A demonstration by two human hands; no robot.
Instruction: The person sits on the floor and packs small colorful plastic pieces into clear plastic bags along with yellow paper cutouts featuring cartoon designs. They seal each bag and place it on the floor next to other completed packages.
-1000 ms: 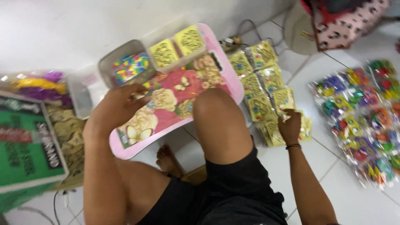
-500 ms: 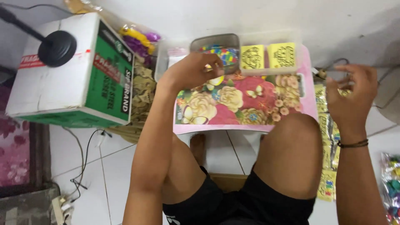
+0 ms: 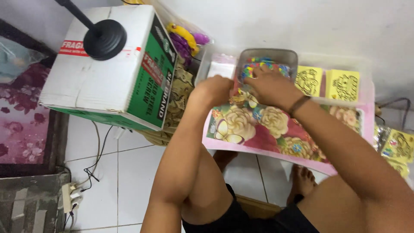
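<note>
A green-and-white cardboard box is sitting leftmost. Beside it, the left hand is curling loosely on the pink floral tray; whether it is gripping anything cannot be told. The right hand is reaching into the grey tub of colourful beads, fingers hidden. A nudge could tip the tray, scattering the beads.
</note>
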